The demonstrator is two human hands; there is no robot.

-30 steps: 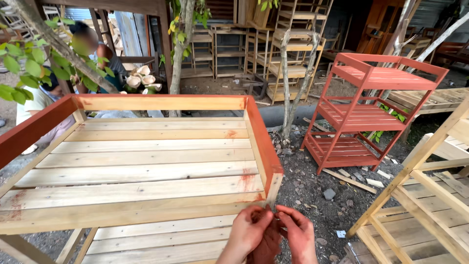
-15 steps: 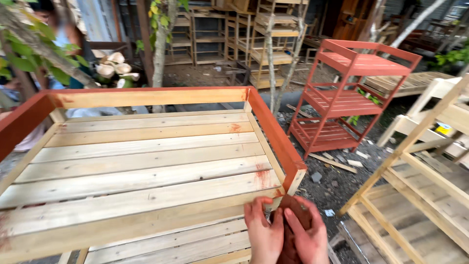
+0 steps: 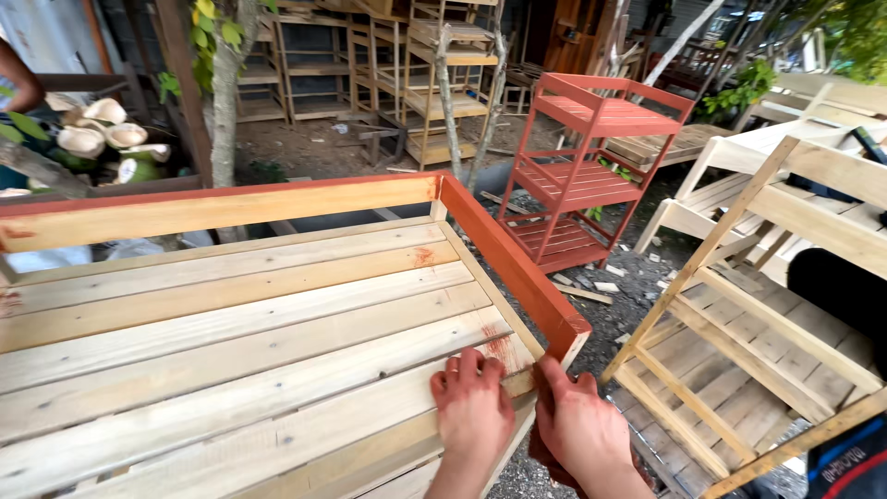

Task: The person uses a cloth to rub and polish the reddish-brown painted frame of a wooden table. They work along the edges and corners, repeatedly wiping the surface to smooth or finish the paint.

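Hands (image 3: 527, 416) on slatted wooden rack (image 3: 231, 323), red shelf (image 3: 591, 176) behind, outdoor workshop yard

Raw wood, partly painted.
I see a slatted shelf (image 3: 231, 323) of bare, matt, rough-sawn planks; its side rail (image 3: 508, 259) wears matt red-brown paint. Small rack (image 3: 591, 176) behind: fully coated, red, smooth-looking.

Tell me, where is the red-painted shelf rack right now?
In the head view the red shelf rack stands on the ground at upper right of centre, beyond the slatted wooden frame and left of an unpainted rack.
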